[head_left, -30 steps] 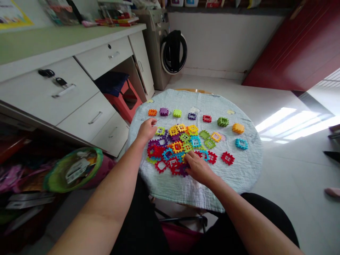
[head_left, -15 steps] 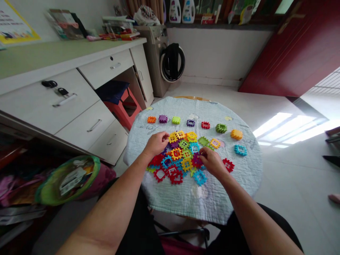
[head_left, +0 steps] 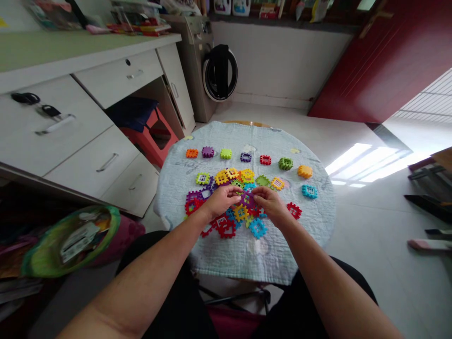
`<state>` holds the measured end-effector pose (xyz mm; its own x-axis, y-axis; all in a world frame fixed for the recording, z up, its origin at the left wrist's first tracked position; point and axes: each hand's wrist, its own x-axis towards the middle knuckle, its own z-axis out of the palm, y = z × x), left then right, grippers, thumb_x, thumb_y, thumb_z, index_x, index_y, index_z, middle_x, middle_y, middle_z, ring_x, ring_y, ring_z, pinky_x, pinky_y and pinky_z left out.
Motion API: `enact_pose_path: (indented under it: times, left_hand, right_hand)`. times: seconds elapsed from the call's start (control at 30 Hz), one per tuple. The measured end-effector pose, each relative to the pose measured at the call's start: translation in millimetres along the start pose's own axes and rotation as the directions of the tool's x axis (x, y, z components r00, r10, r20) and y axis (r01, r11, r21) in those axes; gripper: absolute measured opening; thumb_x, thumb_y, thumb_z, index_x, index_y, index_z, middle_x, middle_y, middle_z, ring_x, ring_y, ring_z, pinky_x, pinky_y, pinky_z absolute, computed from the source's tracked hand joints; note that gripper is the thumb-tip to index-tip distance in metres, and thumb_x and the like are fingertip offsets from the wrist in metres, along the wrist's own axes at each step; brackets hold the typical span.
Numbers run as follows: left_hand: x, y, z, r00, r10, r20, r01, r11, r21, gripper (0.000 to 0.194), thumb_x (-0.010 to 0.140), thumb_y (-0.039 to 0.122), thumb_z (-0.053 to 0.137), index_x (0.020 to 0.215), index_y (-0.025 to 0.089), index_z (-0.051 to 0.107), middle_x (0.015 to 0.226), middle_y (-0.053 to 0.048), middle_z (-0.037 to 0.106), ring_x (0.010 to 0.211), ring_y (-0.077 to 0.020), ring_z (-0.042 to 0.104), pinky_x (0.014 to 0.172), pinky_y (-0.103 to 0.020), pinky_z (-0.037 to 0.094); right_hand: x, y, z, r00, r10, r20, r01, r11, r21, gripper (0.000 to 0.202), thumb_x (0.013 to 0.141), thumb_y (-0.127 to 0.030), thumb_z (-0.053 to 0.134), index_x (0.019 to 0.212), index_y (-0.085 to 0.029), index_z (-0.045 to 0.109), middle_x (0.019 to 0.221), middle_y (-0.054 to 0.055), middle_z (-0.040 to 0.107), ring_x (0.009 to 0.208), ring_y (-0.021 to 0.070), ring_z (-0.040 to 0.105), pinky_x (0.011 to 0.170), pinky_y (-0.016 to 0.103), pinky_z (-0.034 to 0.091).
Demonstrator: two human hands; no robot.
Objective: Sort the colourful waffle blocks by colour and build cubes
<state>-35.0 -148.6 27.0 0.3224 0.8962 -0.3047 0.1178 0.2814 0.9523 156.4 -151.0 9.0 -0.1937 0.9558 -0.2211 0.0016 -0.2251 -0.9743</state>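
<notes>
One head-worn camera looks forward and down on the left hand (head_left: 222, 201) and right hand (head_left: 271, 203), with the round cloth-covered worktop (head_left: 300, 235) near and just below mid-frame. The wide view reaches back to the front-loading washing machine (head_left: 190, 70) and right to the red door (head_left: 367, 70); its blurred edges appear stretched.

looks like somebody's home tbh, going by the washing machine (head_left: 192, 66) with its door hanging open, detergent bottles (head_left: 241, 6) on the ledge, plastic stool (head_left: 136, 136) and toy pieces (head_left: 241, 213) across a cloth-covered table (head_left: 261, 261)
</notes>
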Motion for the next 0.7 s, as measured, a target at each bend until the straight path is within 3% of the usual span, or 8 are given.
enact_pose_path:
  times: [0.1,0.17,0.3,0.37,0.43,0.53,0.6,0.7]
  left_hand:
    - [2,0,1.1,1.0,-0.011,-0.001,0.011,0.999,-0.043,0.026,0.072,0.017,0.065,0.098,0.014,0.064,0.074,0.0,0.065,0.064,-0.01,0.058,0.057,-0.021,0.045]
    - [4,0,1.1,0.999,-0.009,-0.031,0.007,0.998,-0.059,0.024,0.071,0.016,0.066,0.095,0.014,0.063,0.07,0.001,0.063,0.06,-0.009,0.057,0.055,-0.02,0.044]
    - [5,-3,2.9,0.999,-0.024,-0.048,0.019,0.994,-0.106,0.022,0.071,0.018,0.068,0.091,0.015,0.059,0.069,0.002,0.062,0.058,-0.01,0.059,0.055,-0.022,0.047]
    - [5,-5,4.9,0.999,-0.035,-0.035,0.031,0.993,-0.118,0.021,0.072,0.018,0.066,0.091,0.015,0.057,0.068,0.002,0.062,0.058,-0.0107,0.06,0.055,-0.023,0.048]
    - [5,-8,6.1,0.999,-0.014,-0.042,0.01,0.997,-0.076,0.022,0.074,0.018,0.064,0.093,0.015,0.055,0.071,0.001,0.063,0.061,-0.0119,0.061,0.058,-0.025,0.049]
    - [5,-7,3.7,0.983,0.178,-0.04,-0.17,0.973,0.156,0.033,0.072,0.016,0.065,0.104,0.016,0.056,0.092,-0.005,0.066,0.081,-0.0161,0.065,0.074,-0.031,0.053]
    - [3,-4,-0.2,0.94,0.332,0.078,-0.336,0.867,0.367,0.041,0.069,0.014,0.068,0.108,0.017,0.058,0.11,-0.008,0.063,0.101,-0.02,0.061,0.089,-0.035,0.049]
    - [0,1,-5.3,0.879,0.375,0.295,-0.477,0.674,0.564,0.039,0.07,0.014,0.067,0.108,0.017,0.06,0.121,-0.01,0.057,0.115,-0.0233,0.054,0.101,-0.037,0.042]
  right_hand:
    - [1,3,2,1.0,-0.025,0.007,0.025,0.998,-0.06,0.029,0.068,-0.037,0.064,0.09,-0.019,0.056,0.069,-0.003,0.059,0.057,0.0101,0.051,0.054,0.023,0.04]
    - [-1,2,5,0.994,-0.112,0.0,0.109,0.968,-0.225,0.031,0.071,-0.037,0.063,0.096,-0.019,0.057,0.081,0.001,0.063,0.067,0.0134,0.056,0.06,0.027,0.045]
    - [-8,-3,12,0.909,-0.399,0.123,0.383,0.678,-0.627,0.049,0.069,-0.033,0.071,0.114,-0.019,0.056,0.111,0.011,0.06,0.102,0.0248,0.056,0.088,0.041,0.046]
    - [-11,-2,15,0.881,-0.433,0.192,0.431,0.562,-0.706,0.049,0.073,-0.032,0.07,0.117,-0.018,0.055,0.112,0.013,0.06,0.106,0.0264,0.055,0.093,0.044,0.043]
    - [-11,1,16,0.884,-0.419,0.206,0.42,0.521,-0.743,0.045,0.076,-0.03,0.067,0.118,-0.017,0.055,0.11,0.013,0.061,0.104,0.0259,0.056,0.092,0.043,0.044]
    - [-8,6,15,0.893,-0.413,0.181,0.391,0.508,-0.768,0.047,0.076,-0.03,0.067,0.119,-0.018,0.054,0.111,0.012,0.062,0.103,0.0257,0.058,0.091,0.042,0.044]
    - [-6,8,14,0.896,-0.412,0.166,0.382,0.523,-0.762,0.054,0.075,-0.028,0.066,0.125,-0.018,0.05,0.112,0.012,0.063,0.103,0.0255,0.058,0.091,0.042,0.045]
    - [-6,10,12,0.904,-0.387,0.183,0.386,0.552,-0.739,0.068,0.072,-0.018,0.064,0.135,-0.018,0.039,0.113,0.012,0.062,0.101,0.0245,0.058,0.089,0.041,0.046]
